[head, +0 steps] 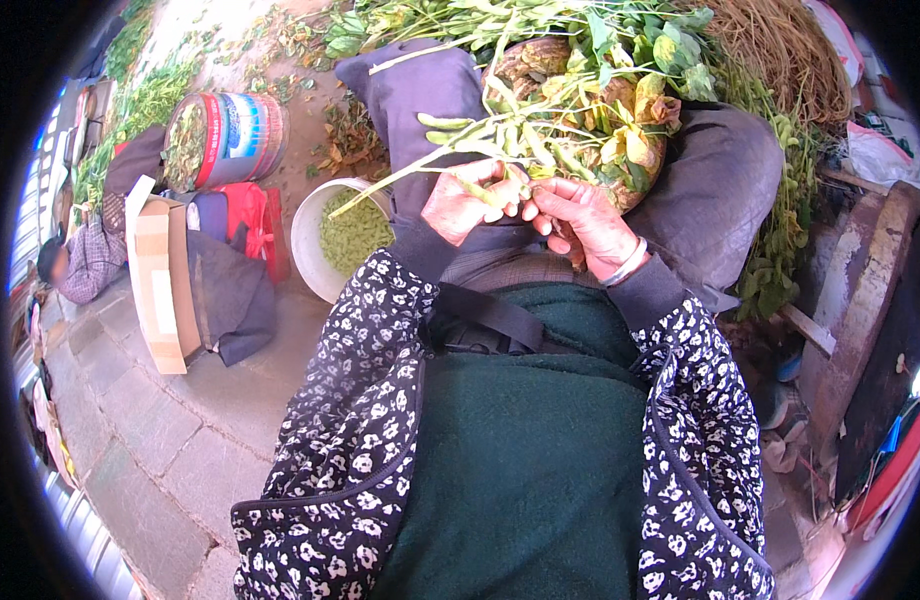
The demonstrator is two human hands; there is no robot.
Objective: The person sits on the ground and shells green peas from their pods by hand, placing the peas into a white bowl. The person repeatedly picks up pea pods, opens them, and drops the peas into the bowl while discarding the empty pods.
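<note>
Both hands meet over my lap at a soybean plant stalk that bears green pods. My left hand closes around the stalk and pods near its fingertips. Thumb and fingers of my right hand, with a pale bracelet at the wrist, pinch a small part beside the left fingertips; what exactly is too small to tell. Beyond the hands, a round woven basket with yellowed leaves sits between my knees. Left of my lap stands a white bucket holding loose green pods.
Soybean plants are heaped beyond my knees, dry stalks at upper right. A leaf-filled pail lies tilted near a cardboard box and dark cloth. Another person is at far left. A worn wooden piece stands right.
</note>
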